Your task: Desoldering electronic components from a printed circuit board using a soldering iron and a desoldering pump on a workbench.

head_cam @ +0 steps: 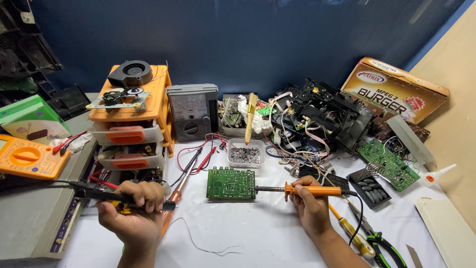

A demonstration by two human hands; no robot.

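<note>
Nearest the camera, two bare forearms reach up from the bottom edge over a white sheet [258,233] that covers the worktable. The right hand [308,204] is closed around the orange handle of a soldering iron [310,190]. The iron lies level, its long axis running side to side, with the metal tip pointing left and meeting the right edge of a green board [230,184]. Its black cord trails off the handle's right end.

The left hand [133,204] is clenched around a black probe [106,194], also held level, long axis side to side; its dark lead runs off to the left. Something yellow shows under the fingers, too hidden to identify. A second iron [179,191] with a coppery grip lies slanted just right of this hand.

The green board lies flat at the middle of the sheet, between the two hands. Right of the right wrist lie a yellow screwdriver [349,232] and green-handled pliers [384,245].

Just behind the board sits a clear tub [246,153] of small metal parts. Further left stand an orange drawer unit [133,121] with a black fan [130,73] on top and a grey analogue meter [193,111]; an orange multimeter [27,157] rests on a grey case at far left. To the right are tangled wires, a black chassis [329,114], another green board [388,164] and a cardboard box [396,90]. A dark blue wall closes the back.
</note>
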